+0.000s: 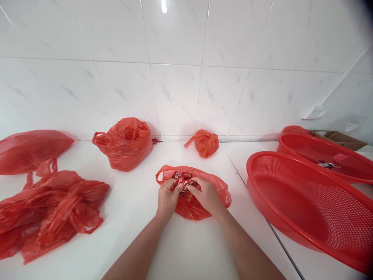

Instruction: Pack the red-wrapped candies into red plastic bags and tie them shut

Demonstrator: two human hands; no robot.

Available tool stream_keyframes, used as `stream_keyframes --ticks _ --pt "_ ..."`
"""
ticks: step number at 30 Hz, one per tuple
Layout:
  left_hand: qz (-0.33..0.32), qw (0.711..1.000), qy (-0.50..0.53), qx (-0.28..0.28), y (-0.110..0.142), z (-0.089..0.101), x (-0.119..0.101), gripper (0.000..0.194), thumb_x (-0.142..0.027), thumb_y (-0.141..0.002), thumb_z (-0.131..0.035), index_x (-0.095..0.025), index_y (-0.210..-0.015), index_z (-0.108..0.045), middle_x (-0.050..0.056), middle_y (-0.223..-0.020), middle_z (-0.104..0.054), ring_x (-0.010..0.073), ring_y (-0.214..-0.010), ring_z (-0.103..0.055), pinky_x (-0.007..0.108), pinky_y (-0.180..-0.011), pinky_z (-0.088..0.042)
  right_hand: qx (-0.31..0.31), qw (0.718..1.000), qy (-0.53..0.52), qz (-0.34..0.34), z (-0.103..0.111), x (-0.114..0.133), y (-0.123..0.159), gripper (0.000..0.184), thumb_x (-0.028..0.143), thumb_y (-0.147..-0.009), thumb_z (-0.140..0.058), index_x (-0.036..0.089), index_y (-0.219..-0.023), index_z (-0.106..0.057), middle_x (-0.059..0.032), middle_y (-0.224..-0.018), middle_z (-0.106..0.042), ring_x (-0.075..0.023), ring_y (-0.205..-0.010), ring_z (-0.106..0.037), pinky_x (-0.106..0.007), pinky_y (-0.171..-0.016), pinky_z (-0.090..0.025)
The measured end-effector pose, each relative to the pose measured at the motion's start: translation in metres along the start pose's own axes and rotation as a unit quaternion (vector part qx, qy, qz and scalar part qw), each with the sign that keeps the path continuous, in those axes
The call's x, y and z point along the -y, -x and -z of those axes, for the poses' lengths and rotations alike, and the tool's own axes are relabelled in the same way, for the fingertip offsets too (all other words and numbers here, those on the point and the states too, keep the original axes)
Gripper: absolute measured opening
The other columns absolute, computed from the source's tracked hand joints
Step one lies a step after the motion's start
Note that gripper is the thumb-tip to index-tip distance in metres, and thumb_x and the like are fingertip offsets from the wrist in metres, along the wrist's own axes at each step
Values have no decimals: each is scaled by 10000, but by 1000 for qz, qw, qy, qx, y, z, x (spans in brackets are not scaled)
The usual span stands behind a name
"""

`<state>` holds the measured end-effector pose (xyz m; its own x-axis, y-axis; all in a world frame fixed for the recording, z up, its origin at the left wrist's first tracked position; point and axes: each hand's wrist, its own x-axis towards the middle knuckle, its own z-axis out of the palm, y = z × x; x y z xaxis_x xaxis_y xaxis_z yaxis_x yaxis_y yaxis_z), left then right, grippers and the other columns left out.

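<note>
4 bags (194, 214) from where I'm standing, 1 heap (58, 202) (bag qty unclear), 2 baskets (291, 198), 1 box (339, 139), 1 socket (315, 112), 1 L hand (168, 197), 1 R hand (207, 196); packets (184, 186), min. 2.

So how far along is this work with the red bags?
Probably done: the small bag by the wall looks bunched closed.
In hand: the left hand and right hand hold a printed red packet over an open bag.
Seemingly left: more packets lie inside, and that bag is untied. I can't tell about the others.
</note>
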<state>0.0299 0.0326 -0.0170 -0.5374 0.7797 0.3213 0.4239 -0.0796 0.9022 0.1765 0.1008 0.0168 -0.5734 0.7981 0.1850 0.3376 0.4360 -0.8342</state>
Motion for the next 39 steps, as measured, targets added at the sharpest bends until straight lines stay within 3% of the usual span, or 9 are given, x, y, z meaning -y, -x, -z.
stream_keyframes --ticks 3,8,13,17,21,23,26,28,39 --pt "-7 1000 -16 0 1 1 -2 224 -380 -815 -532 -187 -714 -589 3 -677 -598 157 -655 -543 255 -605 -438 19 1000 -24 2 -1 -3 -1 233 412 -862 -487 218 -878 -616 -3 -844 -673 -153 -748 -611 -281 -666 -463" --pt "-21 1000 -22 -7 0 2 -1 321 -412 -842 -488 -195 -606 -468 -21 -592 -471 134 -583 -452 237 -550 -381 31 999 -44 8 -4 -7 -2 194 373 -857 -493 208 -826 -591 5 -797 -661 -145 -723 -593 -260 -640 -441" --pt "-31 999 -28 -18 -1 3 1 320 -395 -841 -477 -196 -592 -449 -16 -601 -479 139 -596 -458 238 -551 -376 44 998 -49 11 -6 -7 -1 180 350 -856 -483 204 -824 -584 11 -771 -644 -137 -687 -571 -254 -621 -424" --pt "-7 1000 -10 6 -1 3 1 269 -402 -843 -490 -191 -695 -567 -2 -665 -569 155 -647 -518 252 -600 -418 32 998 -45 15 -4 -8 -1 155 311 -847 -474 201 -772 -554 22 -718 -607 -128 -647 -539 -246 -595 -404" --pt "14 1000 23 13 -1 3 1 265 -412 -847 -496 -197 -912 -636 27 -900 -656 190 -852 -579 288 -765 -441 30 999 -41 13 -2 -9 -1 147 281 -834 -466 204 -723 -524 32 -676 -575 -123 -623 -510 -238 -569 -382" --pt "16 1000 12 16 -2 3 0 241 -409 -845 -504 -199 -819 -619 9 -816 -632 176 -789 -565 276 -722 -430 37 999 -32 8 -3 -10 -1 163 295 -829 -469 204 -700 -509 34 -652 -556 -119 -598 -487 -236 -553 -371" --pt "16 1000 -7 13 -2 4 0 317 -404 -850 -488 -198 -610 -470 -32 -587 -456 137 -583 -445 248 -558 -357 50 998 -21 14 -5 -9 0 202 324 -827 -479 203 -665 -474 36 -624 -514 -116 -583 -460 -235 -546 -360" --pt "10 1000 -9 7 -2 5 0 344 -395 -850 -483 -200 -581 -396 -38 -569 -381 127 -553 -386 242 -521 -319 54 998 -22 18 -6 -9 1 226 330 -830 -481 202 -648 -448 38 -612 -490 -113 -578 -448 -235 -543 -356" --pt "-47 997 -62 10 0 3 0 335 -339 -855 -478 -196 -566 -386 -33 -563 -412 130 -570 -404 250 -552 -351 101 993 -62 12 -1 -2 2 258 400 -829 -509 208 -658 -496 20 -615 -506 -120 -575 -448 -238 -511 -341"
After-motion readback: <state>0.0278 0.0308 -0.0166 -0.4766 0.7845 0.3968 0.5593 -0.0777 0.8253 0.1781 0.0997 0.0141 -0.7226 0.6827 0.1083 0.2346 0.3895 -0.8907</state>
